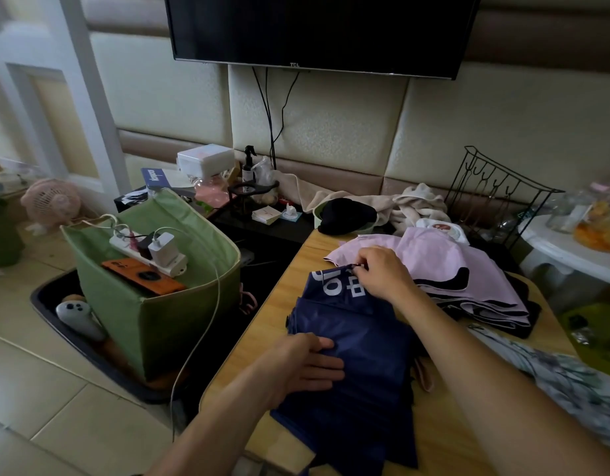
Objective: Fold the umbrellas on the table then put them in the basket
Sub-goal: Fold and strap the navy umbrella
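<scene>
I see the wooden table [296, 286], smooth and pale, filling the lower right. At 9 o'clock of it the green fabric basket [166, 321] stands on the floor, boxy and soft-walled, a white power strip [149, 254] and orange phone [143, 276] lying across its top. The navy umbrella [358, 359] lies mid-table, slick nylon bunched in pleats with white lettering; a lilac umbrella [444, 266] lies crumpled at its 1 o'clock. My left hand [310, 364] presses flat on the navy folds; my right hand [382, 273] pinches the canopy's far edge.
</scene>
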### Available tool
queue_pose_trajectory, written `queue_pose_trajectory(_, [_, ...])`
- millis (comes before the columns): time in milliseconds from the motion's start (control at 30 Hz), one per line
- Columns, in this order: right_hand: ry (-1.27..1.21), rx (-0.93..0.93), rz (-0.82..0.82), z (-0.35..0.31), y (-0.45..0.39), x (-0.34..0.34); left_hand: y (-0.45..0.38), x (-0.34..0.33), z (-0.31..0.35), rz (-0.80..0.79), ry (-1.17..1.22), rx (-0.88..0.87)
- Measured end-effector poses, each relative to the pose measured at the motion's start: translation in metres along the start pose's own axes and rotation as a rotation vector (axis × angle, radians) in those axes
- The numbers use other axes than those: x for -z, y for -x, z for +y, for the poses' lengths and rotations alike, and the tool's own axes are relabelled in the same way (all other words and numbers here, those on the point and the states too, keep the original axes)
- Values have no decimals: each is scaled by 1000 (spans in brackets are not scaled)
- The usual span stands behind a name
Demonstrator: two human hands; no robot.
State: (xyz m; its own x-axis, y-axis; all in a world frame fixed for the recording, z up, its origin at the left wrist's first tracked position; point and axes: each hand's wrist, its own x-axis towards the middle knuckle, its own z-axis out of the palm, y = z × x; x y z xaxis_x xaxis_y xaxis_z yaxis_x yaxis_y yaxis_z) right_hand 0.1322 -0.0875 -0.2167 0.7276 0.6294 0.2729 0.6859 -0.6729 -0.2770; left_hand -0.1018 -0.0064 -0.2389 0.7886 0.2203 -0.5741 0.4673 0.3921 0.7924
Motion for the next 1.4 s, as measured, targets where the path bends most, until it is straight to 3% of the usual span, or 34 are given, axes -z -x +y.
queue_pose_trajectory(167, [-159,87,45,-12,31,30,2,1,1,17,19,14])
queue_pose_trajectory(300, [-208,204,-30,-24,83,51,4,-1,3,17,72,35])
queue_pose_trajectory(400, [-95,208,-39,-23,125,38,2,-2,5,46,114,20])
queue_pose_trajectory(533, [-153,291,-64,-13,158,10,2,-5,10,198,115,-113])
queue_pose_trajectory(700, [-108,360,-4,-8,166,-1,-3,-10,13,382,-43,-220])
queue_pose_trajectory(900, [-80,364,-47,-4,171,-4,-1,0,18,346,-142,-105])
queue_pose_trajectory(1100, [-92,355,-71,-4,171,-5,-7,15,20,422,-185,-184])
queue_pose_trajectory(1300, [-144,318,-139,2,167,2,-8,18,18,443,-359,-197])
queue_pose_trajectory(1400, [-119,318,-162,-1,169,4,-12,22,16,736,-801,-387])
